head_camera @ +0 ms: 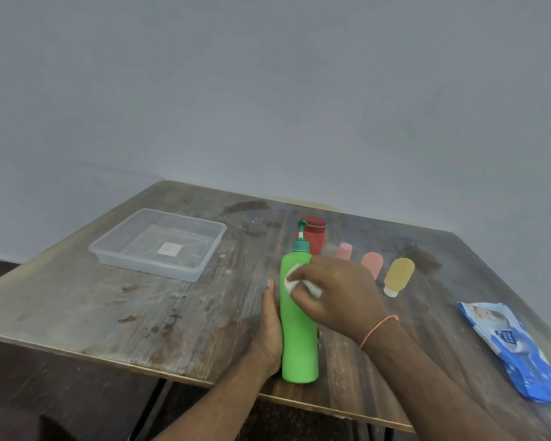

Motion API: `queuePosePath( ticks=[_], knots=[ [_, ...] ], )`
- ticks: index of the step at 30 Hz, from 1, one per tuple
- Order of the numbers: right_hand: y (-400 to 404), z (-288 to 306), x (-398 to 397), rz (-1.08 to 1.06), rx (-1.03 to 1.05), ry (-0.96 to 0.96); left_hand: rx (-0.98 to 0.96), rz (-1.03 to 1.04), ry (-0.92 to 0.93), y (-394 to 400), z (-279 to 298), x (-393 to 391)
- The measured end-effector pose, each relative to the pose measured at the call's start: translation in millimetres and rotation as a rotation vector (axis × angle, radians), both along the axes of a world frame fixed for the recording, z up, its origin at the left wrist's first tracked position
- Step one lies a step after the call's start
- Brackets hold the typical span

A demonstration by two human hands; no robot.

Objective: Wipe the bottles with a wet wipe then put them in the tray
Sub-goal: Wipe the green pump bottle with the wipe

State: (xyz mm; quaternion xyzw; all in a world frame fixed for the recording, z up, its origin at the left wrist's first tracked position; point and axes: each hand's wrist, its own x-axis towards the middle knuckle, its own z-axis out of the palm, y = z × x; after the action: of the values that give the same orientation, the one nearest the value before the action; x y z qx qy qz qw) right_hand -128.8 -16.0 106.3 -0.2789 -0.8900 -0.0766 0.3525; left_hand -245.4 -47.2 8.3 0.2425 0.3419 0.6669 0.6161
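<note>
Looking down from the head view, much of the green pump bottle (299, 338) is covered: the right hand (334, 297) hides its upper right flank, and the left hand (269, 332) wraps its far side, only the thumb showing along the left wall. The bottle appears to stand near the table's (109, 307) front edge, though the steep angle makes its tilt hard to judge. The right hand's fingers pinch a crumpled white wet wipe (291, 281) against the smooth plastic just below the teal pump. Behind, a red bottle (315, 233) is half hidden by the pump, and two pink bottles (344, 251) are partly masked by the knuckles; a yellow bottle (399, 275) lies in full view beside them. The clear, shallow plastic tray (159, 243) sits well apart to the left, with bare worn wood between it and the hands. A glossy blue wipe packet (509, 348) lies at the right, cut off by the frame edge.
</note>
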Motion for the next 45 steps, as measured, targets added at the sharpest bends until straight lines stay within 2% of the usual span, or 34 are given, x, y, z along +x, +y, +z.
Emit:
queuePosePath(
  ticks=[3,6,10,17,21,25,31,37,41,45],
  knots=[
    [0.0,1.8,-10.7,-0.047,0.032,0.025,-0.015,-0.002,-0.008,-1.1,-1.2,0.7],
    [-8.7,-1.0,-10.4,0.055,-0.009,-0.099,0.015,0.099,-0.053,0.2,-1.1,1.9],
    [-14.8,-2.5,10.4,0.123,-0.082,-0.254,0.029,0.017,-0.067,-1.3,-0.8,2.2],
    [-2.4,4.0,1.0,-0.023,0.11,-0.068,0.027,-0.03,0.015,4.1,-8.2,0.3],
    [-8.2,1.4,-3.3,0.028,0.113,-0.174,0.031,0.067,0.015,2.4,-7.7,3.7],
    [-18.2,-10.5,6.4,0.074,0.073,-0.272,0.054,0.046,0.104,0.0,-8.7,1.5],
    [-33.9,-33.5,22.3,0.108,-0.02,-0.31,0.107,-0.182,-0.021,-3.6,-8.2,-2.7],
    [-53.3,-58.5,30.5,0.181,-0.034,-0.309,0.116,-0.259,-0.197,3.7,-11.6,-2.0],
    [-66.2,-83.8,38.5,0.205,0.023,-0.324,0.144,-0.254,-0.119,4.2,-15.5,1.1],
    [-63.5,-94.3,49.2,0.223,0.084,-0.252,0.166,-0.252,-0.085,3.9,-15.8,0.1]
  ],
)
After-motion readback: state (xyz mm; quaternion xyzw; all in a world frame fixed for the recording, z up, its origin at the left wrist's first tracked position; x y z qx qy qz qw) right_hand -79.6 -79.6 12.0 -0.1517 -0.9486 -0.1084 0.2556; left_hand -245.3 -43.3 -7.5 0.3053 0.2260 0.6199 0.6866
